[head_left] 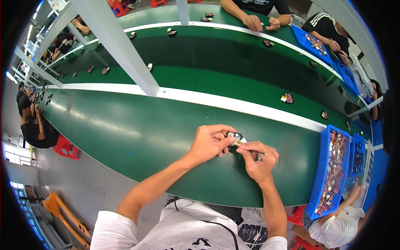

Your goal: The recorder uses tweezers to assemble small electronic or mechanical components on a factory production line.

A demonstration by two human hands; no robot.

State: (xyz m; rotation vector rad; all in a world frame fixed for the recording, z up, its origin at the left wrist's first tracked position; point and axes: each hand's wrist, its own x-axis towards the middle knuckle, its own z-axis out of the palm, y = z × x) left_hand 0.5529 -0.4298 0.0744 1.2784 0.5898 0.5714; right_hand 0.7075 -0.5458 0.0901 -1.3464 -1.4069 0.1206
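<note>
Green bench of a long assembly line, with left hand and right hand both pinching a small dark part just above it, fingers closed on its ends; likely light, rigid, fiddly, best gripped by the edges.

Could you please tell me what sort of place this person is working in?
It looks like a factory assembly line. Long green conveyor belts carry small parts, blue trays hold components, and other workers sit along both sides. The person's hands hold a small black part.
</note>
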